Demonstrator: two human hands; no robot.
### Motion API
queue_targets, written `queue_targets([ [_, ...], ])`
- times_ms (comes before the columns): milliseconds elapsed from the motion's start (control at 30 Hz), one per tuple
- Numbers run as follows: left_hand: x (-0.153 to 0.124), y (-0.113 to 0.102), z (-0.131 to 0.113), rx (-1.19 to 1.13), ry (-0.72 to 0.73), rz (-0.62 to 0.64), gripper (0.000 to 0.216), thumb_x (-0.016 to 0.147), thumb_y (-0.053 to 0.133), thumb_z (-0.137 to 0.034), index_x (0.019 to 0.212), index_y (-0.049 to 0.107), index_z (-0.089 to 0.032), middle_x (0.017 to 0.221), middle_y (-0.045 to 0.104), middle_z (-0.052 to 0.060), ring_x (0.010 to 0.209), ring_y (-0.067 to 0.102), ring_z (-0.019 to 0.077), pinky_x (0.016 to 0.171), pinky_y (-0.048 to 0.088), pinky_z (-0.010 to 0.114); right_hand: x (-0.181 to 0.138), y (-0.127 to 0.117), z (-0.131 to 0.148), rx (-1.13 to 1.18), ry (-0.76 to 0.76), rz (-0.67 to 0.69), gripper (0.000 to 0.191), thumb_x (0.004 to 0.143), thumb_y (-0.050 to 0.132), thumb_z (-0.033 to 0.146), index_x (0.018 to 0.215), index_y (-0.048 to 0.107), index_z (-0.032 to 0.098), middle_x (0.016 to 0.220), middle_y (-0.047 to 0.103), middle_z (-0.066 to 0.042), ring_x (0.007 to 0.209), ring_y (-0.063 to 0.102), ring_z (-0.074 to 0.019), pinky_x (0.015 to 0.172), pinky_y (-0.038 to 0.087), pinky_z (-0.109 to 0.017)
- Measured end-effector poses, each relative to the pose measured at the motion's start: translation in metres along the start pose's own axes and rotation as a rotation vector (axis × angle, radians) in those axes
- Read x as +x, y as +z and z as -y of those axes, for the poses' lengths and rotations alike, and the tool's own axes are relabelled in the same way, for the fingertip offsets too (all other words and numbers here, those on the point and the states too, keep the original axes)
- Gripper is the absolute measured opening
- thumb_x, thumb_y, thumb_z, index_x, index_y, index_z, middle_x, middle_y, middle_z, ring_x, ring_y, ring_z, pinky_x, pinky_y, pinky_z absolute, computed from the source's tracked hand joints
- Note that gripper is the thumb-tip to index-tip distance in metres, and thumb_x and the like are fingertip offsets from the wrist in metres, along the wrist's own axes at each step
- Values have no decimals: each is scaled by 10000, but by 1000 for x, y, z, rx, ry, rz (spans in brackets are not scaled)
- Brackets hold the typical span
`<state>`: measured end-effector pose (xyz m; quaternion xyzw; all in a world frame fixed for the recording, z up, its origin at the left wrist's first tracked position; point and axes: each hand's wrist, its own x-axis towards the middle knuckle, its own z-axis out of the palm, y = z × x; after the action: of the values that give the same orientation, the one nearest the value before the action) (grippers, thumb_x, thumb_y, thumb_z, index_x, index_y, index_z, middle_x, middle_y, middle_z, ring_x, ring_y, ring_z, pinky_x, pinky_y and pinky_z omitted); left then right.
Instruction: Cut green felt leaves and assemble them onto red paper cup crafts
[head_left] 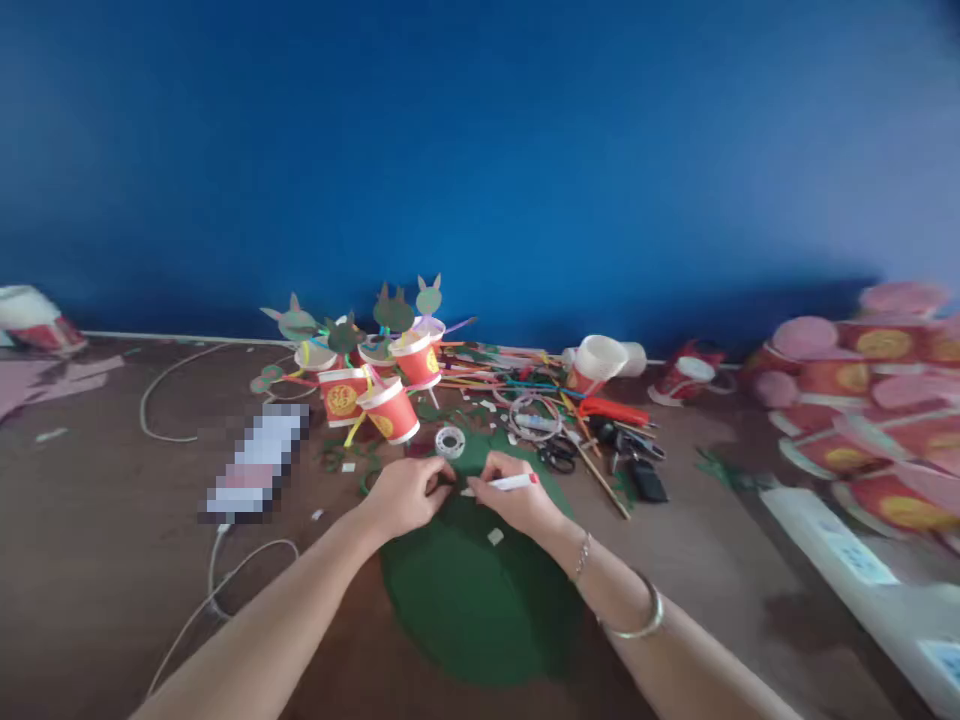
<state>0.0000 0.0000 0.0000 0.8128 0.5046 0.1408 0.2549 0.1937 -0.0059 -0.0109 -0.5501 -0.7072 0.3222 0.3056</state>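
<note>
A large sheet of dark green paper [472,620] lies on the table in front of me. My right hand [517,500] is closed round a white marker with a red end [514,482], its tip pointing left and down toward the sheet. At the sheet's upper left, my left hand [405,495] is bent, thumb and fingertips close together on the paper. Anything small between those fingers is hidden. A roll of tape [450,441] lies just beyond both hands. Beside the right hand, a small pale scrap [496,537] rests on the green sheet.
Red paper cups with animal heads [390,408] stand beyond my left hand. Sticks and pipe cleaners [495,372], scissors [557,457] and a black case [648,481] lie beyond the right. A phone [259,460] with its cable is left; a power strip [832,550] and stacked red cups [885,430] are right.
</note>
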Motion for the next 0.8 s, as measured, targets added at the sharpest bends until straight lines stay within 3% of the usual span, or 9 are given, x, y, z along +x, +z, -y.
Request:
queue_targets([
  [800, 0, -1, -5, 6, 9, -22, 119, 774, 529, -260, 841, 618, -216, 521, 499, -49, 500, 485, 113, 505, 265, 213, 0, -3, 4, 56, 38, 5, 267, 722, 591, 311, 543, 424, 203, 517, 558, 29, 504, 476, -107, 464, 323, -205],
])
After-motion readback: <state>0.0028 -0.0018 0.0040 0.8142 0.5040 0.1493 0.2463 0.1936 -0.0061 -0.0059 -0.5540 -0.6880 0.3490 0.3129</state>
